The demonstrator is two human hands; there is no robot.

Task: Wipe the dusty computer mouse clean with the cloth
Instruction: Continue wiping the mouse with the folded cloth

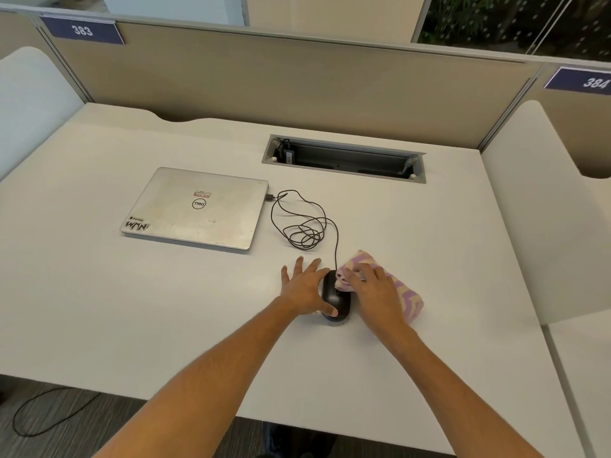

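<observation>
Right hand [375, 285] presses the purple-striped cloth [401, 292] against the black wired mouse [332, 297] at the desk's [132, 309] near centre; left hand [305, 287], fingers spread, steadies it. Wiping appears underway; completion cannot be judged.

Closed silver laptop [198, 208], stickers on lid, lying flat on white desk [413, 246] at 10 o'clock from centre. Recessed grey cable tray [344, 158], lid open, at 12 o'clock. Beige partition [264, 77] behind, number plates 383 [82, 30] at 11 o'clock and 384 [593, 82] at 2 o'clock. Loose black cord [49, 414] on floor, 8 o'clock.
</observation>
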